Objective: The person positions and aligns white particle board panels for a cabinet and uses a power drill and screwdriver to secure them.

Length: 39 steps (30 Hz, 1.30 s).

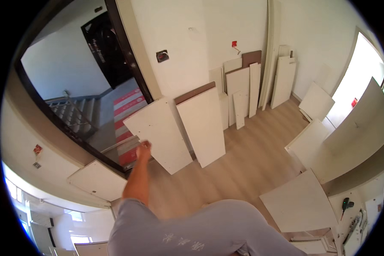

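My left arm reaches forward, and my left hand is at the left edge of a large white panel, fingers curled around that edge. The panel stands tilted against the wall beside the doorway and has small holes in it. Just right of it leans another white panel, with a brown board behind. My right hand does not show; my grey shirt fills the lower middle.
More boards lean along the far wall. At the right are an upright cabinet panel, a flat panel and a green-black power drill. The dark-framed doorway opens onto stairs. Another white panel stands left.
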Motion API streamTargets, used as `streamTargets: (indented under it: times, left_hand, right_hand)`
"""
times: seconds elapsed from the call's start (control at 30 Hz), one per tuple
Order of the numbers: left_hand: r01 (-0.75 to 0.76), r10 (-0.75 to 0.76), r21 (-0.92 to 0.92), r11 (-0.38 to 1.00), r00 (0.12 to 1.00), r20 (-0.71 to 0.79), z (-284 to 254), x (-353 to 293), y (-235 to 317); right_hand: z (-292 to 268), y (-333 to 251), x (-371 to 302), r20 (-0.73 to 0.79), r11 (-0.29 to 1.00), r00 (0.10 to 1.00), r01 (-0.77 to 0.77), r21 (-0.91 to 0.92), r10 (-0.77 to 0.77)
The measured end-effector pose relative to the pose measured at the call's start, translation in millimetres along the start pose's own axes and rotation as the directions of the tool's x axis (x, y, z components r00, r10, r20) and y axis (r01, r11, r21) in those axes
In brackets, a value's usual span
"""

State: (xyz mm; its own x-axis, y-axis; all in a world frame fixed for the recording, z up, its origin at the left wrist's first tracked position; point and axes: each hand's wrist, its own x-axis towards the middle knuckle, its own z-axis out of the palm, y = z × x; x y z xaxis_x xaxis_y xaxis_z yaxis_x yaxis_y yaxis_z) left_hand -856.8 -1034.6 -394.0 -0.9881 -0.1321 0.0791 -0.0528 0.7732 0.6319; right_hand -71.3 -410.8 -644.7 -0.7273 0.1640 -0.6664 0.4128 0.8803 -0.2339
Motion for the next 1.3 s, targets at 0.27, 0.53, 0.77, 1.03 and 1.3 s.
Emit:
streamTargets:
  times: [0.27, 0.53, 0.77, 1.03, 1.3]
  left_hand:
    - [-0.044, 0.109, 0.338, 0.940, 0.978, -0.175, -8.9, 164.4, 75.9]
    - [0.096, -0.123, 0.657, 0.748, 0.992, -0.005, -31.4, 185.2, 104.4]
    - [-0.404, 0.087, 0.594, 0.695, 0.868, 0.488, -29.8, 123.3, 92.0]
    - [-0.648, 0.279, 0.474, 0.596, 0.721, 0.635, -8.0, 28.1, 146.3]
    - [-0.889, 0.319, 0.351, 0.295, 0.438, 0.840, -8.9, -150.6, 311.9]
  right_hand:
    - [-25.3, -121.8, -54.5, -0.137, 0.578, 0.827, -0.252, 0.776, 0.546]
    - [-99.9, -224.3, -120.3, 0.149, 0.010, 0.578, -0.262, 0.965, 0.802]
    - [88.1, -163.4, -90.5, -0.010, 0.995, 0.995, -0.098, -0.025, 0.098]
    - [-39.3, -220.9, -75.2, -0.009, 0.205, 0.737, -0.177, 0.963, 0.676]
    - [75.1, -201.1, -132.5, 0.065, 0.051, 0.637, -0.162, 0.985, 0.768]
